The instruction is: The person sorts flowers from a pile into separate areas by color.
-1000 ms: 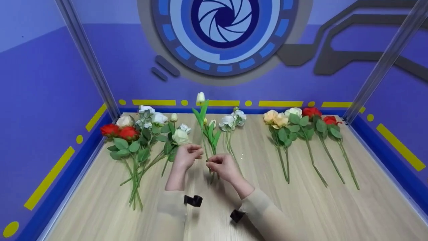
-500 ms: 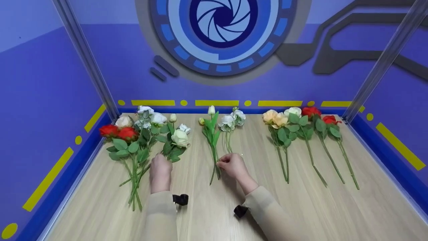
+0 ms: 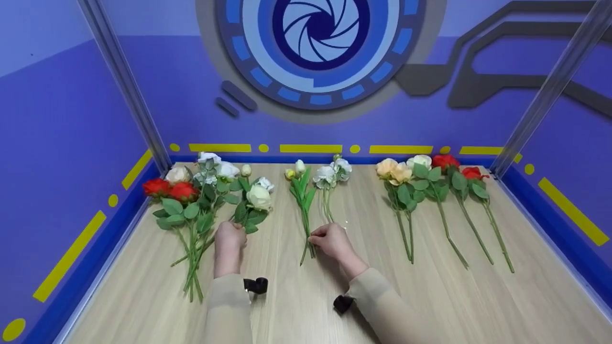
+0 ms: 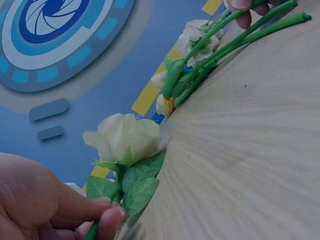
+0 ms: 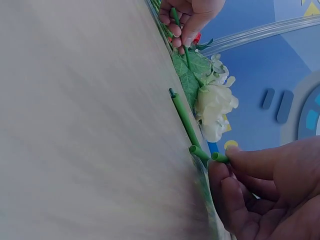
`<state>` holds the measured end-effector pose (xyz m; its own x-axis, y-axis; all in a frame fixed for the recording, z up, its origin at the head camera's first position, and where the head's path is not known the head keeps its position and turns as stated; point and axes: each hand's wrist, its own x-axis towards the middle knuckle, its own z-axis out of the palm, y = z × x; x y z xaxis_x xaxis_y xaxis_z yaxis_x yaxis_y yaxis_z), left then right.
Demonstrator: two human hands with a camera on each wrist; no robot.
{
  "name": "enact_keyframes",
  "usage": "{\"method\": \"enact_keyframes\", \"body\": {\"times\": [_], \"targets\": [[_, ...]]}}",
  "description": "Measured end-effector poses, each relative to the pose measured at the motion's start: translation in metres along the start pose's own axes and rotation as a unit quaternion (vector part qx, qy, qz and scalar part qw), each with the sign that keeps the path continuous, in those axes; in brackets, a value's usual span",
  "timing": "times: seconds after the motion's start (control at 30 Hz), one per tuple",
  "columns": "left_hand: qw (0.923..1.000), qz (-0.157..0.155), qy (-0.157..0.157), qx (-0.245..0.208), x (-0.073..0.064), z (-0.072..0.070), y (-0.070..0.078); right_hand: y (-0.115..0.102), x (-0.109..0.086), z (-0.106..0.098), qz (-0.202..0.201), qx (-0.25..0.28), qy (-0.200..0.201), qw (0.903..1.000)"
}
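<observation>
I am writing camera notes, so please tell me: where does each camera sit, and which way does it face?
Head: worn on the head, facing forward and down at the table; left hand, right hand and sleeves show.
Left wrist: on that wrist, toward a white rose; left hand near, right hand partly at top.
Right wrist: on that wrist, toward green stems; right hand near, left hand at top.
Both wrist views share the white rose.

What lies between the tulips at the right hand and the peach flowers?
In the head view, pale white flowers lie between the tulips and the peach flowers, with bare tabletop beyond them toward the peach ones.
</observation>
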<state>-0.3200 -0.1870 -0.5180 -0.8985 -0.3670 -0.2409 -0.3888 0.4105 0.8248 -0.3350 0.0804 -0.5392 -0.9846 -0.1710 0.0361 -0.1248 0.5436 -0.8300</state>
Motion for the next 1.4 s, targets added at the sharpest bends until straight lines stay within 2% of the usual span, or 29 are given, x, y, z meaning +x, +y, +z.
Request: {"method": "enact_keyframes", "body": {"times": [0.2,0.37,0.43,0.53,0.6,0.67,0.77,0.87,0.97,1.03,1.1,1.17,1.23,1.33,1.4], "targets": [[0.9934,0.002,0.002,-0.114,0.003,-0.003,0.004,0.002,0.001,0.004,0.021,0.026,-0.007,0.9994],[0.9844,0.030,0.071,-0.158,0.005,-0.008,0.005,0.002,0.000,0.004,0.025,0.035,-0.007,0.9990],[0.9824,0.029,0.083,-0.165,0.004,-0.009,0.004,0.002,0.000,0.004,0.024,0.036,-0.008,0.9990],[0.9866,0.007,0.063,-0.150,0.003,-0.008,-0.002,0.002,0.000,0.004,0.025,0.038,-0.007,0.9990],[0.9917,-0.005,0.047,-0.120,0.002,-0.007,-0.006,0.002,0.000,0.004,0.024,0.036,-0.006,0.9991],[0.9963,0.000,0.045,-0.073,0.002,-0.007,-0.010,0.002,0.000,0.004,0.025,0.035,-0.006,0.9990],[0.9983,0.013,0.056,0.007,-0.001,-0.009,-0.012,0.001,0.000,0.004,0.035,0.040,-0.008,0.9986],[0.9923,0.034,0.092,0.075,-0.004,-0.016,-0.010,0.000,0.001,0.003,0.040,0.044,-0.008,0.9982],[0.9830,0.020,0.155,0.096,-0.004,-0.027,-0.008,-0.001,0.001,0.002,0.041,0.045,-0.006,0.9981],[0.9747,-0.006,0.202,0.096,-0.003,-0.035,-0.010,-0.001,0.001,0.000,0.043,0.048,-0.003,0.9979],[0.9692,-0.043,0.227,0.085,-0.001,-0.042,-0.015,-0.001,0.000,-0.001,0.042,0.051,0.003,0.9978],[0.9685,-0.075,0.223,0.081,0.000,-0.048,-0.021,-0.002,0.000,-0.001,0.041,0.052,0.007,0.9978],[0.9712,-0.097,0.198,0.091,0.001,-0.052,-0.027,-0.003,-0.001,-0.002,0.039,0.049,0.010,0.9980],[0.9748,-0.111,0.161,0.109,0.002,-0.056,-0.033,-0.005,-0.002,-0.002,0.031,0.038,0.013,0.9987],[0.9749,-0.113,0.154,0.115,0.002,-0.057,-0.035,-0.006,-0.003,-0.003,0.028,0.033,0.014,0.9990]]}}
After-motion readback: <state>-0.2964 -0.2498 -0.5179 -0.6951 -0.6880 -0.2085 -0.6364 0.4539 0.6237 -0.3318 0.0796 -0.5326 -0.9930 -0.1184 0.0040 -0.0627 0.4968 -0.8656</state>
